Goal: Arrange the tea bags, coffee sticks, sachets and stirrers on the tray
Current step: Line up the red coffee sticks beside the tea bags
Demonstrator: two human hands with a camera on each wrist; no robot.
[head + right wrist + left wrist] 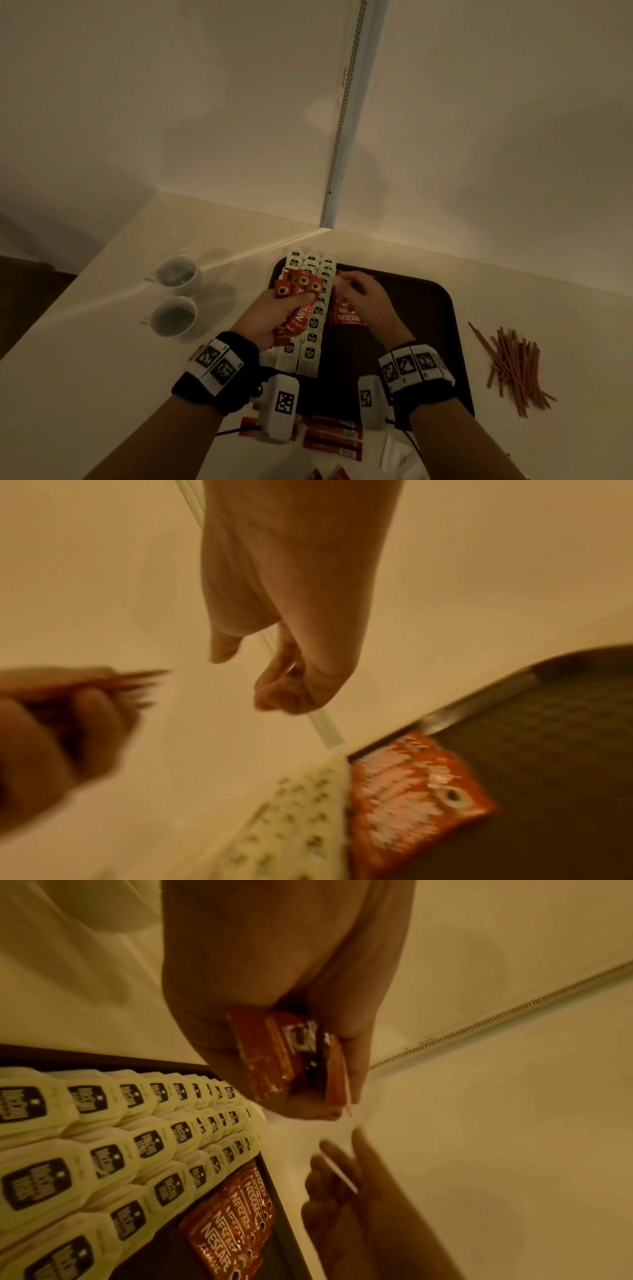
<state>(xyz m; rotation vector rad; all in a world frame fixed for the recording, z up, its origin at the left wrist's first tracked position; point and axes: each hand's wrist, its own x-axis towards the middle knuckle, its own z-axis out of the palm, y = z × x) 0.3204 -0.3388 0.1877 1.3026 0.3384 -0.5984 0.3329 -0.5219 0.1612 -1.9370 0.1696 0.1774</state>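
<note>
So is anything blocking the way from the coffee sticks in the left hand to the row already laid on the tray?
Only the right hand, which hovers over the laid row of coffee sticks beside the tea bags. The left hand holds its bunch of coffee sticks above the tea bags. The tray is bare to the right of the row.

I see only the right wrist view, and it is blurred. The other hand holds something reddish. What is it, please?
Observer: The left hand grips a fan of Nescafe coffee sticks.
Operator: Are the stirrers on the tray?
Observer: No. The stirrers lie in a pile on the table, to the right of the tray.
Operator: Are other sticks off the tray?
Observer: Yes. Several loose sticks lie on the table by the tray's near edge.
</note>
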